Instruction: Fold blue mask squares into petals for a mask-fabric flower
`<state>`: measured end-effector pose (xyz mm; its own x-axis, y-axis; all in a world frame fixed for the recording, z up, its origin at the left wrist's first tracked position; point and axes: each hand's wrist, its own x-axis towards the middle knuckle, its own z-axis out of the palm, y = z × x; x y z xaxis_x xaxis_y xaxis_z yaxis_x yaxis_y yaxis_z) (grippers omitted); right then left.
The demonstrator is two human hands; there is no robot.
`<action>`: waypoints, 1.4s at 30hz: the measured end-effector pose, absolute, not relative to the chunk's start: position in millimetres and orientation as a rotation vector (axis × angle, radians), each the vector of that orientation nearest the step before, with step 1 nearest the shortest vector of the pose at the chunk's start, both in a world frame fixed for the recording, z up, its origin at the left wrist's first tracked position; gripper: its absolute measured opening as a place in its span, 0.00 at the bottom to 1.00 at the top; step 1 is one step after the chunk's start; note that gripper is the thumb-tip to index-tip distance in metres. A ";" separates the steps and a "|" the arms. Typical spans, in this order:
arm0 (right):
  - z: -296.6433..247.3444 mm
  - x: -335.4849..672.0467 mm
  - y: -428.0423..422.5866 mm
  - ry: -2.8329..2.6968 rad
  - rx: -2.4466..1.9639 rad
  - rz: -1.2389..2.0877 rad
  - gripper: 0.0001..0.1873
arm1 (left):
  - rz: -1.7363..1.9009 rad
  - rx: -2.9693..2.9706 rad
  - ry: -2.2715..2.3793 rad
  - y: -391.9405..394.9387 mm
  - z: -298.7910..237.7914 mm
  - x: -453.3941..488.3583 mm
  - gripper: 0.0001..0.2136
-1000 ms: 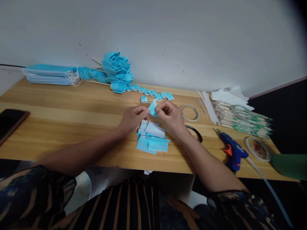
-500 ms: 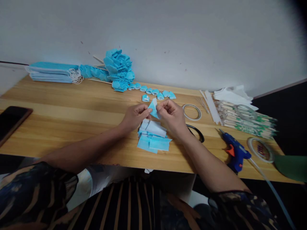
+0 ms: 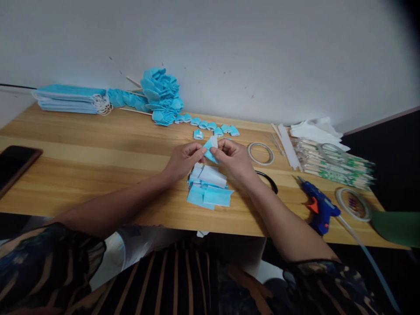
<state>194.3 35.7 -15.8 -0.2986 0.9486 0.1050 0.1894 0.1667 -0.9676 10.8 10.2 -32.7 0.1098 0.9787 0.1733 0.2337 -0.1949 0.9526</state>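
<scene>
Between my two hands is a small piece of light blue mask fabric (image 3: pixel 210 146), partly folded, with a pale face at its top. My left hand (image 3: pixel 185 161) pinches its left side with thumb and fingers. On the right side, my right hand (image 3: pixel 232 158) grips it, thumb laid across the front. Just below lies a loose pile of cut blue and white fabric pieces (image 3: pixel 210 188) on the wooden table. Beyond my hands sits one folded blue piece (image 3: pixel 198 134), and a row of similar folded petals (image 3: pixel 203 124) runs behind it.
At the back left are stacked face masks (image 3: pixel 70 98) and blue fabric flowers (image 3: pixel 161 94) on sticks. To the right lie a tape roll (image 3: pixel 260 153), a black ring-shaped object (image 3: pixel 271 181), bundled wrapped sticks (image 3: pixel 331 162) and a blue glue gun (image 3: pixel 318 203). A phone (image 3: pixel 16 164) rests far left.
My right thumb has come down onto the front of the fabric piece, and a fold has shifted. The right fingers sit closer around it. My left hand stays nearly in place.
</scene>
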 end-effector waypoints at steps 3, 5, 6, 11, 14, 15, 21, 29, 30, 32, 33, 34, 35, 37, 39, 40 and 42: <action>-16.0 194.8 38.1 -1.599 -1.082 1.174 0.18 | 1.219 1.531 1.170 10.9 -29.7 9.8 0.19; -15.9 195.1 39.3 -1.576 -1.070 1.170 0.20 | 1.249 1.502 1.147 11.8 -29.7 9.6 0.19; -16.0 195.1 39.7 -1.571 -1.067 1.175 0.20 | 1.249 1.497 1.141 12.3 -30.4 9.6 0.19; -18.6 193.8 38.6 -1.590 -1.062 1.198 0.19 | 1.212 1.494 1.149 14.4 -36.7 10.9 0.12; -21.7 192.2 37.4 -1.582 -1.059 1.205 0.18 | 1.216 1.462 1.149 14.4 -37.9 11.7 0.12; -22.7 191.5 37.0 -1.575 -1.056 1.205 0.17 | 1.216 1.452 1.138 14.2 -37.8 12.0 0.12; -24.0 188.0 33.0 -1.593 -1.053 1.202 0.15 | 1.206 1.425 1.105 13.7 -37.3 13.0 0.18; -23.2 189.5 34.6 -1.568 -1.059 1.167 0.19 | 1.095 1.496 1.118 10.3 -36.4 11.4 0.14; -23.1 190.6 35.9 -1.553 -1.056 1.140 0.19 | 1.086 1.491 1.121 10.3 -35.8 11.3 0.13; -22.0 193.9 39.3 -1.521 -1.018 1.111 0.18 | 1.094 1.448 1.130 11.5 -34.4 10.7 0.14; -21.0 196.1 41.0 -1.513 -0.990 1.100 0.18 | 1.109 1.418 1.134 12.6 -33.7 10.3 0.14; -19.8 198.5 42.7 -1.521 -0.963 1.084 0.17 | 1.129 1.388 1.133 14.0 -33.1 9.9 0.14; -18.5 200.9 44.3 -1.549 -0.939 1.055 0.16 | 1.154 1.359 1.128 15.5 -32.7 9.5 0.15; -16.0 205.1 46.3 -1.658 -0.898 0.970 0.15 | 1.201 1.302 1.109 18.5 -32.4 8.8 0.15; -14.9 207.4 47.1 -1.770 -0.855 0.894 0.14 | 1.229 1.240 1.080 20.8 -33.1 8.3 0.14; -15.0 207.8 47.1 -1.801 -0.840 0.879 0.14 | 1.234 1.209 1.066 21.6 -33.5 8.2 0.14; -16.3 207.4 46.9 -1.786 -0.853 0.913 0.15 | 1.240 1.165 1.042 22.3 -34.1 8.0 0.14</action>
